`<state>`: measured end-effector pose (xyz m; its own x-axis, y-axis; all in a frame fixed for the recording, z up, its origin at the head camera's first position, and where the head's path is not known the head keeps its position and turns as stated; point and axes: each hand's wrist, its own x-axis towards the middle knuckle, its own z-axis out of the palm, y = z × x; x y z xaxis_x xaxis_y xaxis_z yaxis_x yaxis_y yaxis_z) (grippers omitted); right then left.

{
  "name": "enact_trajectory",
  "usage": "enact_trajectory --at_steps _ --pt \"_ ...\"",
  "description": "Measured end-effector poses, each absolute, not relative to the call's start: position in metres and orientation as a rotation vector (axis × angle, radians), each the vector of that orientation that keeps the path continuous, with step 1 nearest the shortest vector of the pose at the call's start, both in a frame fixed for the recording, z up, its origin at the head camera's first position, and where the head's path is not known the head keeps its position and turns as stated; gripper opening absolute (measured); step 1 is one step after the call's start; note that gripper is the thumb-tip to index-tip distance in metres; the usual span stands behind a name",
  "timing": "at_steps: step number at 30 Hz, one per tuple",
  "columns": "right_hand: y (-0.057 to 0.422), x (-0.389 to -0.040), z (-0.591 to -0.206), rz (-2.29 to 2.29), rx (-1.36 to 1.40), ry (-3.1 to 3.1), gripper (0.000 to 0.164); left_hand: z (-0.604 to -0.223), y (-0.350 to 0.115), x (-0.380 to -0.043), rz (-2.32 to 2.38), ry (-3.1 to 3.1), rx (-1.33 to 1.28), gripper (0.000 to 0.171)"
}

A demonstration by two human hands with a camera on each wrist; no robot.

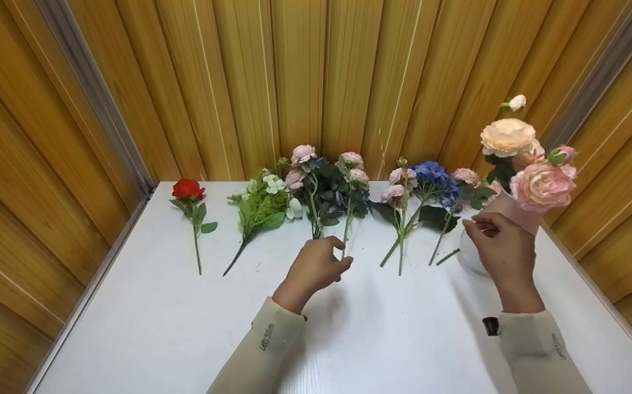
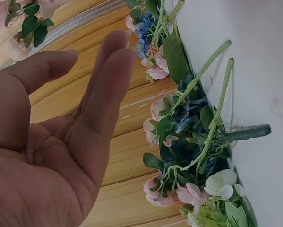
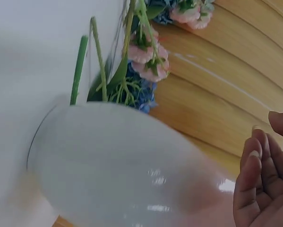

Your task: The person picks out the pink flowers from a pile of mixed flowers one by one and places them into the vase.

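Head view, just below the middle: the left hand (image 1: 318, 265) has a wide grip, close to some pink flowers (image 1: 352, 160). Lower right, the right hand (image 1: 504, 251) has a loose, narrow grip before a pink-and-white vase (image 1: 504, 207) with a peach rose (image 1: 508, 137). Farther back, a red rose (image 1: 188, 189) lies left on the counter (image 1: 146, 317), blue flowers (image 1: 436, 180) right of middle.

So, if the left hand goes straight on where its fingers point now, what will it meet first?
In the head view, the left hand points rightward, so probably the crossed green stems come first. It seems raised above the white table, though, so it may pass over them; depth is unclear.
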<state>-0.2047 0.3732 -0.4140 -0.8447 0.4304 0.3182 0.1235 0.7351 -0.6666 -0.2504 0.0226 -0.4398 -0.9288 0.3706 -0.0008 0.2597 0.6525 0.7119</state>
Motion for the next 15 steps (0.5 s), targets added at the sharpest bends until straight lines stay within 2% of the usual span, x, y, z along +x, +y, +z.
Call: enact_trajectory --at_steps 15 --pt "0.322 -0.226 -0.422 0.971 -0.253 -2.454 0.040 -0.448 0.006 -0.268 1.180 2.757 0.404 0.041"
